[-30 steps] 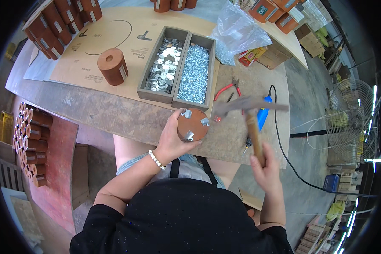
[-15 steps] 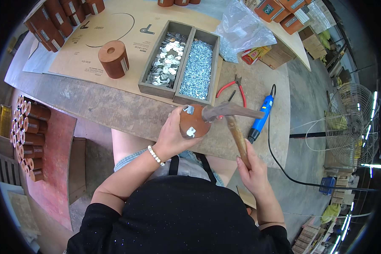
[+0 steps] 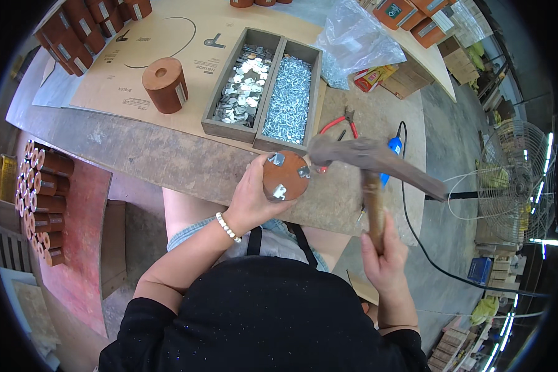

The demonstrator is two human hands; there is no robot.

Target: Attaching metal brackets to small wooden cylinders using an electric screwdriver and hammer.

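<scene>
My left hand [image 3: 252, 193] is wrapped round a reddish-brown cylinder [image 3: 289, 186] at the table's near edge. Three small metal plates [image 3: 279, 191] sit on its round face, spaced near the rim. In my right hand [image 3: 384, 251] is the wooden handle of a hammer [image 3: 378, 158], its head raised to the right of the cylinder and apart from it. Beyond the cylinder stands a two-part wooden box [image 3: 229, 132], with flat metal pieces [image 3: 245, 87] in the left compartment and many small screws [image 3: 288, 102] in the right one.
Another brown cylinder [image 3: 165, 85] stands on the cardboard sheet [image 3: 111, 93]. Red-handled pliers [image 3: 347, 119] and a blue corded power tool [image 3: 395, 146], partly behind the hammer, lie to the right. A plastic bag [image 3: 359, 37] is beyond. Cylinders [image 3: 49, 204] are stacked at left; a fan [image 3: 514, 180] stands at right.
My right hand has drawn the hammer up and to the right, off the cylinder's face, uncovering the third metal plate. My left hand keeps its hold on the cylinder.
</scene>
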